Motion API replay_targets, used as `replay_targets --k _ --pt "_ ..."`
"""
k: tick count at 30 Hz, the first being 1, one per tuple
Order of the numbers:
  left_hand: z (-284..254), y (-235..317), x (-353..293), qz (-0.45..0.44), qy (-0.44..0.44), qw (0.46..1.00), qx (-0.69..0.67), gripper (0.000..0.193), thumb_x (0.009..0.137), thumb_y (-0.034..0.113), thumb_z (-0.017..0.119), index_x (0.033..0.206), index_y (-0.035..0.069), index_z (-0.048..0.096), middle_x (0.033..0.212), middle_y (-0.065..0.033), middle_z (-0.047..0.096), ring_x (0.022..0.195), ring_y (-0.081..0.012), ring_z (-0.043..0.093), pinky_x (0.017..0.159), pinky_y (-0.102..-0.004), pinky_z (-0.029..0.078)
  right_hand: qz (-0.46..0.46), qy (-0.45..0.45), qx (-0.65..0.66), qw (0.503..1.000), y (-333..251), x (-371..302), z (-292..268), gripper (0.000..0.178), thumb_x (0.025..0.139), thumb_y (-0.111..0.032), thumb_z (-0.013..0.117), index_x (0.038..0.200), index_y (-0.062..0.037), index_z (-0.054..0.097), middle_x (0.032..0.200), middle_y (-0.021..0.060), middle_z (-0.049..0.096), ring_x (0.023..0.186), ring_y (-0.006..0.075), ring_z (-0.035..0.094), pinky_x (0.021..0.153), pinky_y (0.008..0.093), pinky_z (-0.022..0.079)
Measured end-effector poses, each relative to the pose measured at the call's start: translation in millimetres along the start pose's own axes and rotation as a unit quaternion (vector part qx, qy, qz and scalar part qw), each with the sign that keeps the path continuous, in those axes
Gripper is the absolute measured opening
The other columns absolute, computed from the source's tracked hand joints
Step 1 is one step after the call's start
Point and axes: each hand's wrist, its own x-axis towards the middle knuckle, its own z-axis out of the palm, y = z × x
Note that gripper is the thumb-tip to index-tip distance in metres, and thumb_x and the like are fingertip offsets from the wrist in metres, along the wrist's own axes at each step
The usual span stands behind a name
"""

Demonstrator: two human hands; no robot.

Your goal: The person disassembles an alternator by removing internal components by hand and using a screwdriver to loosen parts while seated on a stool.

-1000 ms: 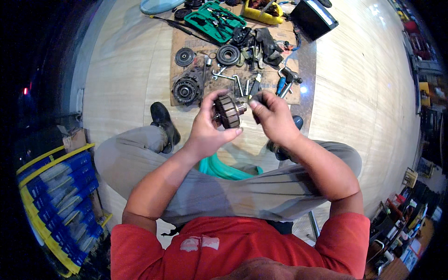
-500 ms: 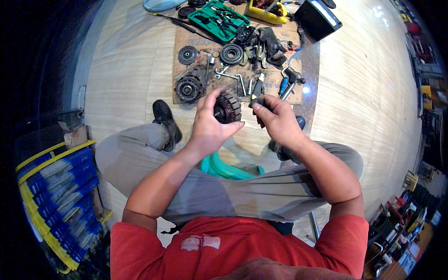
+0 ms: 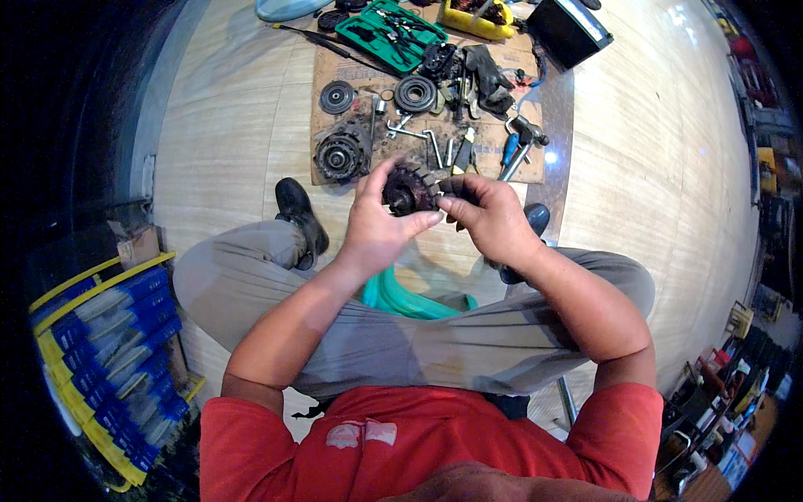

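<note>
Above the gap between my knees, my left hand (image 3: 378, 207) grips a dark motor stator (image 3: 411, 191). Its rim has block-like teeth, reddish-brown windings show inside, and a shaft stub faces my palm. Thumb below and fingers above hold it tilted. My right hand (image 3: 485, 211) is closed, with thumb and forefinger pinched together against the stator's right rim. Whatever may be between those fingertips is too small and dark to make out. Just past the hands lies a cardboard sheet (image 3: 355, 84) bearing a greasy round motor housing (image 3: 340, 156) and a utility knife (image 3: 462, 152).
On the cardboard are a ring-shaped part (image 3: 415, 94), a round cover (image 3: 337, 97), hex keys (image 3: 434, 149), a hammer (image 3: 525, 135) and a green tool case (image 3: 391, 35). A yellow container (image 3: 477, 21) and black box (image 3: 570, 32) stand behind. A green stool (image 3: 410, 299) is between my legs.
My right hand has moved left, from apart to touching the stator's rim. The stator has turned slightly in my left hand, which stays in about the same place.
</note>
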Motion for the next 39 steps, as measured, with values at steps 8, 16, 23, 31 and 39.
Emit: replay_targets --k 8,16,23,31,39 --pt "0.8 13.2 -2.2 -0.143 -0.021 0.960 -0.239 0.056 0.093 0.014 0.065 0.141 0.004 0.037 0.117 -0.0110 0.060 0.096 -0.0178 0.066 0.076 -0.0319 0.058 0.036 0.005 0.062 0.997 -2.5 8.8 -10.0 0.022 0.093 -0.015 0.064 0.103 0.0038 0.068 0.071 0.0035 0.064 0.062 0.0096 0.058 0.058 0.0272 0.049" --pt "1.2 25.7 -6.7 -0.161 -0.032 0.952 -0.260 0.046 0.096 0.011 0.057 0.136 0.001 0.039 0.124 -0.0133 0.058 0.106 -0.0248 0.064 0.081 -0.0418 0.059 0.103 0.020 0.121 0.987 1.7 18.1 -17.8 0.023 0.095 -0.018 0.061 0.098 0.0025 0.070 0.071 0.0014 0.063 0.059 0.0084 0.053 0.055 0.0256 0.044" --pt "-1.5 25.6 -8.4 -0.171 -0.026 0.943 -0.284 0.041 0.097 0.009 0.053 0.135 0.001 0.040 0.120 -0.0144 0.060 0.100 -0.0265 0.067 0.081 -0.0422 0.059 0.112 -0.007 0.174 0.978 8.7 23.8 -17.6 0.022 0.095 -0.019 0.061 0.099 0.0008 0.069 0.074 0.0011 0.064 0.061 0.0074 0.055 0.056 0.0226 0.044" --pt "-5.8 29.0 -9.3 -0.186 -0.014 0.931 -0.315 0.037 0.101 0.013 0.042 0.137 0.003 0.039 0.123 -0.0168 0.060 0.099 -0.0302 0.068 0.080 -0.0433 0.059 0.112 0.007 0.239 0.964 7.4 23.8 -17.1 0.023 0.093 -0.017 0.064 0.101 0.0035 0.069 0.078 0.0034 0.066 0.063 0.0093 0.055 0.057 0.0250 0.045" --pt "-6.9 25.5 -8.9 -0.184 -0.013 0.926 -0.330 0.043 0.100 0.010 0.043 0.140 -0.004 0.033 0.121 -0.0184 0.053 0.087 -0.0276 0.067 0.075 -0.0403 0.060 0.119 -0.025 0.233 0.965 5.2 23.7 -20.9 0.020 0.093 -0.016 0.065 0.103 0.0009 0.068 0.083 0.0031 0.068 0.066 0.0088 0.058 0.061 0.0229 0.047"
